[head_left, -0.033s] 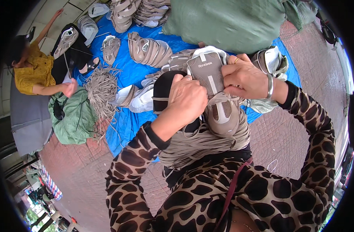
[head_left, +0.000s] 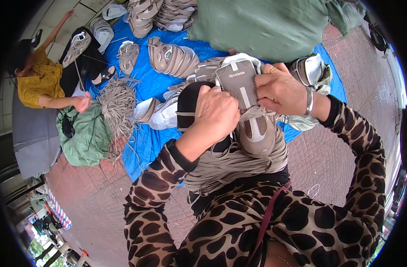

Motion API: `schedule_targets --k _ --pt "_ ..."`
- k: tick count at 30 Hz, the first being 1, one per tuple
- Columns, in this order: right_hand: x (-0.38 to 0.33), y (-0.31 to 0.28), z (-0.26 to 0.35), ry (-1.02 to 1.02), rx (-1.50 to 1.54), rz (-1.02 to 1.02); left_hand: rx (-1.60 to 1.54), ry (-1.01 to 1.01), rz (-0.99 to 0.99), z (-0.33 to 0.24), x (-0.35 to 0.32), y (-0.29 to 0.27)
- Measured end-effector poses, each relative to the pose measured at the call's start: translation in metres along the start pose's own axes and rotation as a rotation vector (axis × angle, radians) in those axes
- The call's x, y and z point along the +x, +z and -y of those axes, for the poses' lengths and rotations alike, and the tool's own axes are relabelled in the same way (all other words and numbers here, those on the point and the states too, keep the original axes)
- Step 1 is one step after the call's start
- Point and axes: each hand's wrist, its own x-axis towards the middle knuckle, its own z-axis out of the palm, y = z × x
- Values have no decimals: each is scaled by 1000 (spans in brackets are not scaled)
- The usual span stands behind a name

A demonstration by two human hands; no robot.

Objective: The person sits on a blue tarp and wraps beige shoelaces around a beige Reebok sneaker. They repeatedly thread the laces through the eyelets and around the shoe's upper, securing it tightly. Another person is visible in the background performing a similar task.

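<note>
Left hand and right hand closed, gripping shoe from either side; laces by shoe's toe; sack beyond shoe

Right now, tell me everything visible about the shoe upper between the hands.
The shoe upper looks taupe and partly mesh, with a whitish lining, a pale strip on its tongue and a light band on its toe. The toe points down the picture, over bundled laces. The left hand and right hand grip its sides.
</note>
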Motion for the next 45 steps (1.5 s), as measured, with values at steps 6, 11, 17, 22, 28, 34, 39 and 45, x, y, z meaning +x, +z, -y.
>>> schedule_targets --k 6,11,17,22,28,34,39,45 --pt "22 5 21 268 -143 196 -359 -239 -119 0 0 -1" --pt "25 5 17 219 -233 219 -953 -406 -223 21 -2 -1" --pt "37 9 19 345 -99 125 -1022 -409 -189 32 -1 6" --pt "13 -3 16 191 -150 15 -894 -348 -98 33 7 2" --pt "24 -4 23 318 -159 285 -817 -355 -74 34 15 4" --pt "24 17 22 489 -83 150 -842 -381 -72 35 18 6" --pt "66 -9 -35 345 592 -598 -1181 -322 -258 39 32 2" --pt "120 -33 -13 645 1414 -204 -1321 -316 -423 60 54 -56"
